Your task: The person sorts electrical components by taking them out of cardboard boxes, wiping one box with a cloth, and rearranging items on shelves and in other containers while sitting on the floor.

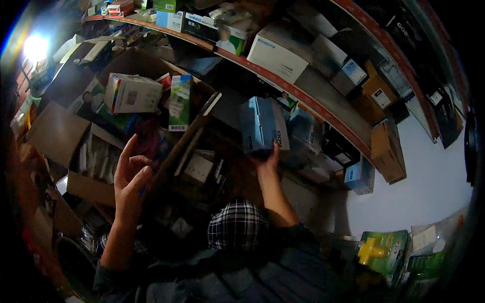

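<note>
My right hand (268, 161) is at the lower end of a blue-and-grey cardboard box (258, 125), its fingers around the bottom edge, at the front of a lower shelf. Similar boxes (306, 130) stand just to the right of it. My left hand (132, 176) is raised with the index finger stretched out and the other fingers bent, and nothing shows in it. Beyond that hand is a large open carton holding a white box (134, 94) and a green-and-white box (180, 102).
A shelf with a red edge (280, 72) curves across above the hands, with a white carton (278, 57) on it. Brown cartons with open flaps (57, 130) crowd the left. Green packages with a yellow part (382, 252) lie at the lower right, near a pale wall (413, 178).
</note>
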Tool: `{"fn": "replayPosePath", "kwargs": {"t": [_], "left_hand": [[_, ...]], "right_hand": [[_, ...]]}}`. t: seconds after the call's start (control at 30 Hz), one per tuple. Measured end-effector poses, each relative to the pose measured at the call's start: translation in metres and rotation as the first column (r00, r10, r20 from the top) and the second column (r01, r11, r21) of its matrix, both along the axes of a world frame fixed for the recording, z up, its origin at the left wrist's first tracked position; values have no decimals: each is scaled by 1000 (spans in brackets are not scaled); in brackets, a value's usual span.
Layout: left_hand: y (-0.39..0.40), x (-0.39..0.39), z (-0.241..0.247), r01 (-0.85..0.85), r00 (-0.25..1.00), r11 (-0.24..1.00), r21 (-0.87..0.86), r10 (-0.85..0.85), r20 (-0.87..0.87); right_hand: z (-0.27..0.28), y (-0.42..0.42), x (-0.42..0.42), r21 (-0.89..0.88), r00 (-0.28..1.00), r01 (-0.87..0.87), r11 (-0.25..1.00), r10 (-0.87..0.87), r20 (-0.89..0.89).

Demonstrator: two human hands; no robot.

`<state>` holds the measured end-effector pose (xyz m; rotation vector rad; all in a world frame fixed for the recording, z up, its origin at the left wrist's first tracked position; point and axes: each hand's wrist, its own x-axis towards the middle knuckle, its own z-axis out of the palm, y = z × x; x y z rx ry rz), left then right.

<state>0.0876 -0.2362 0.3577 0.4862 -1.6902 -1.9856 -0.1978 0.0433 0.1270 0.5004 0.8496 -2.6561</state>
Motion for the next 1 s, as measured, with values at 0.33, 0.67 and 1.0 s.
{"fn": "replayPosePath", "kwargs": {"t": [0.33,0.67,1.0], "left_hand": [[-15,-4,-20,-129,991,967,-220,116,-72],[-20,-12,-15,-99,995,994,45,97,37],[-14,-16,-19,-107,971,994,37,97,220]], "right_hand": [[42,-62,-52,146,966,244,959,-226,-129],[-11,-69,-111,18,971,228,973,-227,-70],[-21,-62,-136,123,982,170,978,-177,57]]}}
